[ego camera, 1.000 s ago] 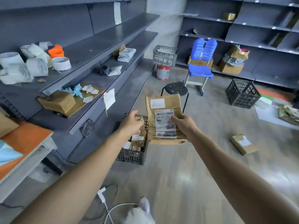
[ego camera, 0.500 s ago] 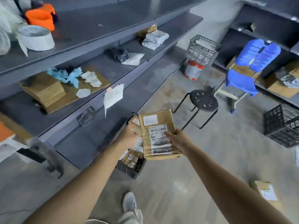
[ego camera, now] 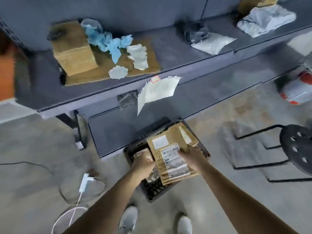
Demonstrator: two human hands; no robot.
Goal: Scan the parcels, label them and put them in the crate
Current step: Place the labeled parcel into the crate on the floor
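Note:
A flat cardboard parcel (ego camera: 170, 149) with a white barcode label and a small blank sticker lies low over the dark plastic crate (ego camera: 152, 193) on the floor. My right hand (ego camera: 192, 156) grips its right edge, fingers over the label. My left hand (ego camera: 143, 162) reaches into the crate at the parcel's left edge; whether it holds the parcel or touches what lies below is hidden. Other small parcels (ego camera: 141, 153) show inside the crate beneath.
The crate stands against a grey shelf unit (ego camera: 101, 97) holding a cardboard box (ego camera: 74, 51), blue gloves and bagged parcels (ego camera: 211, 43). A black stool (ego camera: 297, 149) is at right, a white charger and cable (ego camera: 84, 183) at left, my shoes below.
I have stepped up to the crate and leaned over it. Both hands lowered the parcel from chest height down onto the crate.

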